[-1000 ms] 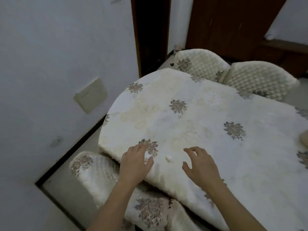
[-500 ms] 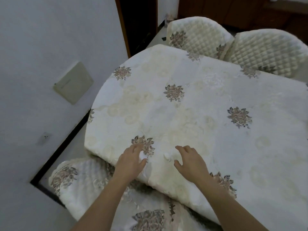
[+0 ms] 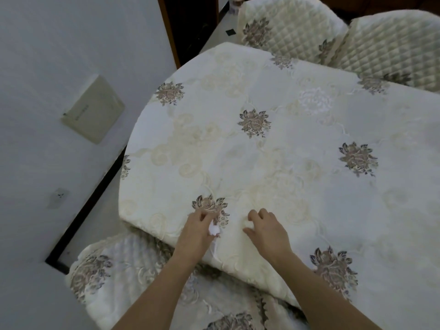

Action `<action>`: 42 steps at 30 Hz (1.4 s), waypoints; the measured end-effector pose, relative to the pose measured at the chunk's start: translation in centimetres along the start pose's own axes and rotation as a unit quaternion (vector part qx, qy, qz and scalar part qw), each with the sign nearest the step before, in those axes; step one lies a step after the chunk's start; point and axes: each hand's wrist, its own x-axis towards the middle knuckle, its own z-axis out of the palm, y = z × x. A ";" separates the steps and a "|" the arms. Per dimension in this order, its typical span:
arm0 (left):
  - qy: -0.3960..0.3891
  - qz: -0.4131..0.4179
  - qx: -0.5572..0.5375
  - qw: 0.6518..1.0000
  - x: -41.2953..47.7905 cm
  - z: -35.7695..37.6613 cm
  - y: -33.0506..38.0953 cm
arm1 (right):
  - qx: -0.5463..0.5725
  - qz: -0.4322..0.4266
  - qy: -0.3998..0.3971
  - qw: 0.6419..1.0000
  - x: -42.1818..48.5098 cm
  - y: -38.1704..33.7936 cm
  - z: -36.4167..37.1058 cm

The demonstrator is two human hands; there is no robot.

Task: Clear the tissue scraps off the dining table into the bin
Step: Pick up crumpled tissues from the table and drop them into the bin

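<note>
The dining table wears a cream cloth with grey-brown flower motifs. At its near edge my left hand pinches a small white tissue scrap between thumb and fingers. Just to its right, my right hand curls over a second white tissue scrap that lies on the cloth; the fingers touch it, and whether it is lifted cannot be told. No bin is in view.
A quilted chair sits tucked under the near edge below my arms. Two more quilted chairs stand at the far side. A white wall with a panel runs close along the left.
Both hands closed in on the two scraps. The left hand now pinches one, and the right hand has curled over the other. The view has tilted further down.
</note>
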 end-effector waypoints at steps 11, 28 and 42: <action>-0.004 -0.010 -0.020 1.000 -0.7 -0.5 -0.1 | 0.194 0.047 0.038 0.979 -1.2 0.3 0.7; 0.060 0.069 -0.212 0.973 -2.2 -7.6 10.6 | 0.372 0.017 0.204 0.905 -5.7 0.5 -10.5; 0.003 0.202 -0.325 0.924 -3.1 -7.3 19.6 | 0.366 0.093 0.308 0.873 -14.2 2.9 -15.2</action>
